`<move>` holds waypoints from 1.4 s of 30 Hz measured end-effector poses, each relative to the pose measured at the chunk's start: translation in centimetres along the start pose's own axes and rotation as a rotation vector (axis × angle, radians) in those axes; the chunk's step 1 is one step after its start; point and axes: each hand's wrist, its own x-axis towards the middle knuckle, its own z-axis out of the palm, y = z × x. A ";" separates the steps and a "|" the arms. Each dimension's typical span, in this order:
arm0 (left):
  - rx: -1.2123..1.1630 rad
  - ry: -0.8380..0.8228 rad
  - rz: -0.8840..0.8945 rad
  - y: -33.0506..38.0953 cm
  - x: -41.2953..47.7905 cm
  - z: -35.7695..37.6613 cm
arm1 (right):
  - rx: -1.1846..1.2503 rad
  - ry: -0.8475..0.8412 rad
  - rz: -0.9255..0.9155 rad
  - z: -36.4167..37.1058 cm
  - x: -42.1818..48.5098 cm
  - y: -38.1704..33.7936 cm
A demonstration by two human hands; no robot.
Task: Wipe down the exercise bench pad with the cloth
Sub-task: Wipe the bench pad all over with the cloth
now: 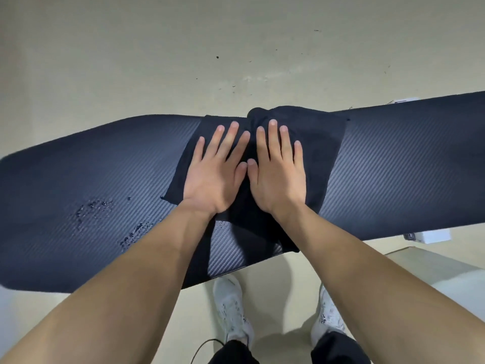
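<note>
The long padded worktop (393,164) is dark navy with a fine diagonal carbon-weave pattern. The soft square cloth (320,158) is plain black. The smooth floor (157,61) is pale beige; the mesh sneakers (231,306) are white.

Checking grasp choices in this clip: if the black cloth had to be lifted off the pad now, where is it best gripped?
Probably the bunched fold at the black cloth's far edge, just beyond the right hand's fingertips, pinched from above. It is raised; the rest lies flat on the bench pad under both palms, the left hand included.
</note>
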 end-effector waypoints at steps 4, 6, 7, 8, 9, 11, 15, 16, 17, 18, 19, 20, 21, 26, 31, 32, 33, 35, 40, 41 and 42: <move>-0.019 0.023 -0.137 -4.9 -3.2 0.4 | 0.004 -0.023 -0.133 0.7 -0.1 -5.4; -0.024 0.029 -0.224 -6.1 -4.7 0.7 | 0.027 -0.023 -0.185 0.8 -0.2 -7.0; -0.035 0.037 -0.279 -6.4 -5.8 1.0 | 0.029 -0.023 -0.221 0.9 -0.4 -7.8; -0.047 0.046 -0.330 -6.6 -6.9 1.3 | 0.026 -0.027 -0.261 1.1 -0.7 -8.6; -0.055 0.053 -0.369 -6.5 -8.1 1.6 | 0.023 -0.037 -0.302 1.4 -1.2 -9.2; -0.056 0.059 -0.429 -5.8 -10.0 2.4 | 0.041 -0.065 -0.364 1.9 -2.4 -9.8; -0.071 0.046 -0.560 -3.3 -11.8 3.2 | 0.065 -0.077 -0.464 2.5 -5.0 -8.6; -0.072 0.036 -0.588 -2.1 -12.2 3.4 | 0.059 -0.082 -0.492 2.5 -5.7 -7.7; -0.079 0.027 -0.611 -1.0 -12.4 3.5 | 0.054 -0.083 -0.521 2.5 -6.2 -6.6; -0.088 0.024 -0.632 0.3 -12.5 3.7 | 0.055 -0.082 -0.550 2.3 -6.5 -5.3; -0.097 0.021 -0.646 1.5 -12.5 3.7 | 0.059 -0.082 -0.571 2.1 -6.6 -4.0; -0.106 0.025 -0.649 2.8 -12.1 3.8 | 0.050 -0.087 -0.583 1.8 -6.5 -2.5; -0.112 0.029 -0.649 4.2 -11.6 3.8 | 0.028 -0.088 -0.590 1.6 -6.2 -0.8; -0.124 0.055 -0.601 11.3 -6.8 3.7 | -0.068 -0.065 -0.480 0.1 -4.0 7.9; -0.113 0.084 -0.452 19.2 -2.0 3.4 | -0.079 -0.044 -0.285 -1.0 -4.1 17.3; -0.109 0.096 -0.411 20.6 -1.6 3.5 | -0.087 -0.038 -0.253 -1.1 -4.8 18.6; -0.115 0.098 -0.369 21.6 -1.5 3.6 | -0.088 -0.030 -0.222 -1.0 -5.7 19.6; -0.132 0.086 -0.287 22.7 -1.8 3.8 | -0.084 -0.033 -0.170 -0.7 -7.7 20.4; -0.115 0.067 -0.140 20.3 -4.4 3.8 | -0.066 -0.059 -0.149 0.2 -10.5 17.5; -0.112 0.064 -0.140 19.3 -5.2 3.8 | -0.073 -0.062 -0.166 0.4 -10.8 16.4; -0.110 0.065 -0.154 17.9 -6.1 3.9 | -0.080 -0.069 -0.188 0.6 -11.0 14.9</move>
